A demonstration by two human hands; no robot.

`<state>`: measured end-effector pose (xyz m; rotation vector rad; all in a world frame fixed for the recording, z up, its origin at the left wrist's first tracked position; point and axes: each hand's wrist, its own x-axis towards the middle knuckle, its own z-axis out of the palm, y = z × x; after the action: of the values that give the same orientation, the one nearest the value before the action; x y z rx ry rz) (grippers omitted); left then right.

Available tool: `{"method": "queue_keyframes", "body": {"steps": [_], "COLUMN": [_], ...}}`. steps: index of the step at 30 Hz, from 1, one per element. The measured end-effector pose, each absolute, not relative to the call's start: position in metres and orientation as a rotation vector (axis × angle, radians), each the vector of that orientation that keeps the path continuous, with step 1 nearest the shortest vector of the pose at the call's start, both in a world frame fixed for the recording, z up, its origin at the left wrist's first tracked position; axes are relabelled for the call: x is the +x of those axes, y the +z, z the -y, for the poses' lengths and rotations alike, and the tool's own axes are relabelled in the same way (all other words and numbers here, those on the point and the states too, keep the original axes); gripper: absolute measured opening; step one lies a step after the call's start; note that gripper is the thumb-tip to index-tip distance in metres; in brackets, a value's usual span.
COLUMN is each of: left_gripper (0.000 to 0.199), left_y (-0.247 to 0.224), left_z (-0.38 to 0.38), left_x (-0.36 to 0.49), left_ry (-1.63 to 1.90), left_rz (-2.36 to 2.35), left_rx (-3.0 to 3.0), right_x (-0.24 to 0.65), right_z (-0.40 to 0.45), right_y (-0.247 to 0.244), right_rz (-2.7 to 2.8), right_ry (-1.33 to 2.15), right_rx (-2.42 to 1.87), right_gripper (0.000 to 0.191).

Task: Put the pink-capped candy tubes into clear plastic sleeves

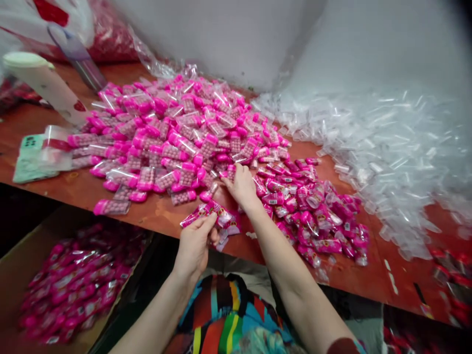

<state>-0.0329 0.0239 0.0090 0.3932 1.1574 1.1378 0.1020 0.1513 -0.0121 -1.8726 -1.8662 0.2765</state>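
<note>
My left hand (197, 243) is near the table's front edge, thumb and finger pinched on a shiny pink printed wrapper (201, 211). My right hand (242, 188) reaches forward to the near right side of a heap of clear candy bottles (177, 147) with pink caps and small pink balls inside. Its thumb and fingers close around one small candy bottle (231, 170) there. Just right of my right forearm lies a pile of bottles in pink printed wrappers (313, 211).
Many clear plastic empty shells (379, 142) spread along the wall at the right. A white tumbler (44, 83), a steel bottle (79, 56) and a phone (31, 160) are at the left. Below the table edge, a cardboard box (22, 265) holds wrapped pink bottles.
</note>
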Motion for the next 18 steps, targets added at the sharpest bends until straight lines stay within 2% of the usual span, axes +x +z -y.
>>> {"method": "queue_keyframes", "body": {"steps": [4, 8, 11, 15, 18], "left_gripper": [0.034, 0.036, 0.033, 0.028, 0.026], "left_y": [0.011, 0.009, 0.007, 0.003, 0.000], "left_z": [-0.020, -0.014, -0.011, -0.009, -0.006], "left_x": [-0.032, -0.032, -0.032, -0.028, -0.019], "left_ry": [1.159, 1.112, 1.103, 1.105, 1.064], "left_rz": [-1.118, -1.043, -0.966, -0.910, -0.934], "left_rx": [0.369, 0.399, 0.333, 0.205, 0.152], "right_x": [0.102, 0.111, 0.121, 0.131, 0.133], "right_z": [-0.152, -0.131, -0.094, -0.025, 0.017], "right_y": [-0.014, -0.010, -0.004, 0.005, 0.004], "right_rz": [1.941, 1.825, 1.506, 0.917, 0.633], "right_ry": [0.310, 0.406, 0.814, 1.542, 1.765], "right_rx": [-1.911, -1.722, -1.439, -1.063, -0.890], "right_gripper": [0.041, 0.049, 0.049, 0.036, 0.030]}}
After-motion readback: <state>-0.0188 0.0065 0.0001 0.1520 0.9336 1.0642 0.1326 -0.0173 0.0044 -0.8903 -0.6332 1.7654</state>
